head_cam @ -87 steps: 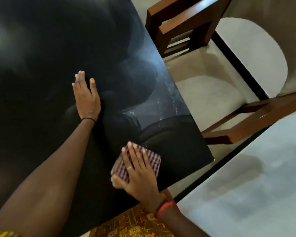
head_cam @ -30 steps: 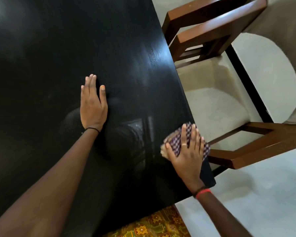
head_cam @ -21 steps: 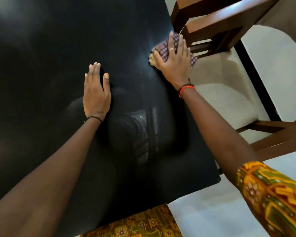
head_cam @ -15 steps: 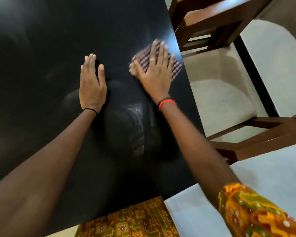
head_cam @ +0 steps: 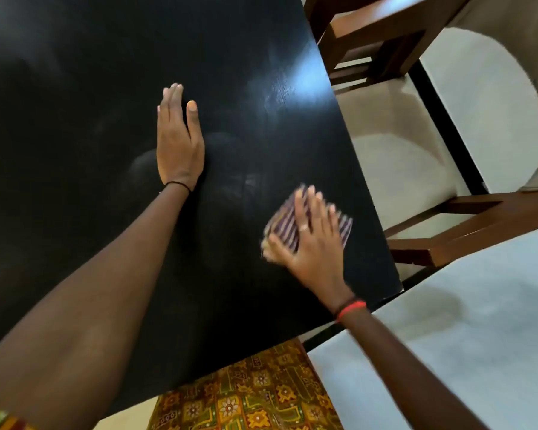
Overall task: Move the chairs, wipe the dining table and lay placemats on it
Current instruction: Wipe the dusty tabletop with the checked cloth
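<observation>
Head view: wiping stage, by my judgement; no placemats in frame.
Counter [head_cam: 100, 88]: black and glossy, fills left and centre of the frame. Its right edge runs diagonally from top centre to a corner at lower right.
Cloth [head_cam: 344, 228]: checked and folded, lying on the counter right of centre, near the right edge and that corner.
Right grip [head_cam: 311, 240]: fingers spread flat on top of the cloth, pressing it down, not curled round it. Motion-blurred.
Left grip [head_cam: 179, 141]: wide and flat, palm down on bare counter at centre frame, well apart from the cloth. Holds nothing.
Chair [head_cam: 382, 35]: wooden frame with a pale seat, upper right, just beside the counter edge.
Method (judgement): keep the palm flat so the folded cloth does not bunch. Overlap the passes and run them right out to the edge and the corner. The patch under the left grip needs wiping too.
Risk (judgement): the cloth could slide off the near corner.
Unclear: the glare at upper centre may be streaks or reflection; I cannot tell which. Whether the cloth is damp cannot be told.
Cut off: the counter's far and left sides and most of the chair; other chairs are not visible.
</observation>
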